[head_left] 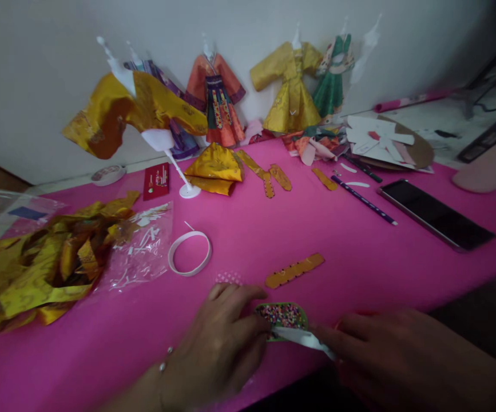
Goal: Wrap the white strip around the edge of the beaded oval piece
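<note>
My left hand [222,343] rests on the pink table [273,229] at the near edge, fingers curled and pressing the left side of a small green-edged patterned paper piece [282,316]. My right hand [385,349] is closed in a pinch on a white strip [305,339] that lies across the lower edge of that piece. A scalloped gold paper strip [294,270] lies just beyond the hands. A loose ring of white tape [190,253] sits further left.
Gold paper scraps [37,269] and a clear bag of white bits [142,246] lie at left. Paper robes on stands [293,86] line the wall, one gold robe [127,109] nearer. A phone [436,213], a pencil [363,200] and cut paper pieces [380,140] sit at right.
</note>
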`<state>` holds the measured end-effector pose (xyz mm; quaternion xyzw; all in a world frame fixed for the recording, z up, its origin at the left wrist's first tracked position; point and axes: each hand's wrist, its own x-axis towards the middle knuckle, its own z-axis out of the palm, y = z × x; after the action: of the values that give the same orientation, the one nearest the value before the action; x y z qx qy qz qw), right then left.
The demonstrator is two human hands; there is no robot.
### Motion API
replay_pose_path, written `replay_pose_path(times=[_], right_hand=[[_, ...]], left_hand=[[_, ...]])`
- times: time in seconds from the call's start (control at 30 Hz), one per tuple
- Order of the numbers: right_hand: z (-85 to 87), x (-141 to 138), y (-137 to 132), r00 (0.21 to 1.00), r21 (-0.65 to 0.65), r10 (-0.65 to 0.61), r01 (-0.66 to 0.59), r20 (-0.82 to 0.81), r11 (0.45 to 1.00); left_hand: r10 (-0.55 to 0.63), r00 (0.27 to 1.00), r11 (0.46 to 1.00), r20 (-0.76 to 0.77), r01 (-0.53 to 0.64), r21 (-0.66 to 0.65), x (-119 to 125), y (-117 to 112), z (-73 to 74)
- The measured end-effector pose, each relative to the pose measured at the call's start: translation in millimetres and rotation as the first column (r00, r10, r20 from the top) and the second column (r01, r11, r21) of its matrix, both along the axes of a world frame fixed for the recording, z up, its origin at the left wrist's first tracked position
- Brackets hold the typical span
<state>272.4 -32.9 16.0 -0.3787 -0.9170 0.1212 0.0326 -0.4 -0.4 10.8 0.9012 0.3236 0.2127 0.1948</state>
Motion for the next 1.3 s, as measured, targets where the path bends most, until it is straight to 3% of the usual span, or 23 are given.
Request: replay_pose_path(times=[0.5, 1.3], right_hand=[[6.5, -4.1, 1.3, 1.0, 0.025, -0.015, 0.015, -0.019, 1.0], [3.1, 2.4, 2.1, 0.999, 0.04, 0.006, -0.005, -0.034, 0.999]], left_hand=[[0.007, 1.0, 1.0, 0.027, -0.007, 0.004, -0.7, -1.5, -1.3], [0.046, 0.999, 0.998, 0.022, -0.045, -0.043, -3.3, -0.1, -2.4]])
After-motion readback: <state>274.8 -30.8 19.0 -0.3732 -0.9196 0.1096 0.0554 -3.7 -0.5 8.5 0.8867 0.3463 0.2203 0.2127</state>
